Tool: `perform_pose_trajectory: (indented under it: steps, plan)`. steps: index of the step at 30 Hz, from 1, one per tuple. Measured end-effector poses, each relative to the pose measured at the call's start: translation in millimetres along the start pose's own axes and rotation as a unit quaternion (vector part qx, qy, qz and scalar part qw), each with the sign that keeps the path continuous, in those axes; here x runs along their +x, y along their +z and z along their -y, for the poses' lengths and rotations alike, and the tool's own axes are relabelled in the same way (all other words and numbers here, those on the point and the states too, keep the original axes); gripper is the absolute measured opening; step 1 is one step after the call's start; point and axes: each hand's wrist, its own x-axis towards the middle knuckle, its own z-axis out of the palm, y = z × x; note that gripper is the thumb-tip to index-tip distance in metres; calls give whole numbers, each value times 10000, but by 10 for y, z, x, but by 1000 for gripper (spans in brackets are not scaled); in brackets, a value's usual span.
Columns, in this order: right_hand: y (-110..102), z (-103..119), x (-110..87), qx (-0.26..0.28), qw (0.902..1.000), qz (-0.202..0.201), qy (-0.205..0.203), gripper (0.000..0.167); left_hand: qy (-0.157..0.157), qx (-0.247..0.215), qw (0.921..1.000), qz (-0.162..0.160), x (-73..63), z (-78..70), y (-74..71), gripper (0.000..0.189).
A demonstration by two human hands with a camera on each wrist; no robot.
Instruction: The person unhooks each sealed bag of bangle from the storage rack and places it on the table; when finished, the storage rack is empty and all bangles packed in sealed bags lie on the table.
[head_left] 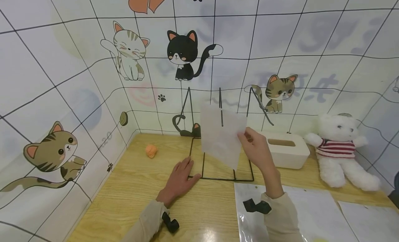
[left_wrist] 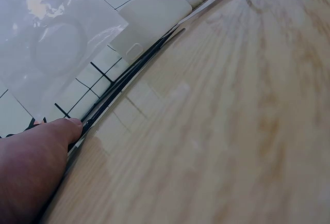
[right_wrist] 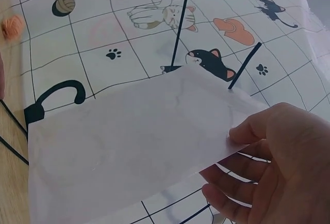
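Observation:
My right hand [head_left: 257,148] pinches a thin, square white sleeve [head_left: 222,139] by its right edge. The sleeve hangs upright in front of a black wire rack [head_left: 218,179], whose upright prongs show above and behind it. Up close in the right wrist view, the thumb lies on the face of the sleeve [right_wrist: 124,136] and the other fingers are behind it. A faint ring shows through its shiny plastic [left_wrist: 56,43] in the left wrist view. My left hand [head_left: 179,178] rests palm down at the rack's front left corner, fingers extended, thumb tip at the base wire.
Behind my right wrist stands a white tissue box [head_left: 288,153], with a white teddy bear [head_left: 338,155] to its right. A small orange ball [head_left: 151,150] lies at the back left. Plastic-covered white sheets [head_left: 311,207] lie at the front right. Cat-patterned walls enclose the table.

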Motion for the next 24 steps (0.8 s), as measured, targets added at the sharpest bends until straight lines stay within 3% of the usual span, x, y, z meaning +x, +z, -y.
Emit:
perform_pose_trajectory:
  steps: [14, 24]
  plan:
    - [-43, 67, -25, 306, 9994, -171, 33, 39, -17, -1, 9999, 125, 6, -37, -28, 74]
    - [40, 104, -11, 633, 9892, -1172, -606, 26, -91, -4, 9999, 142, -2, -29, -38, 75]
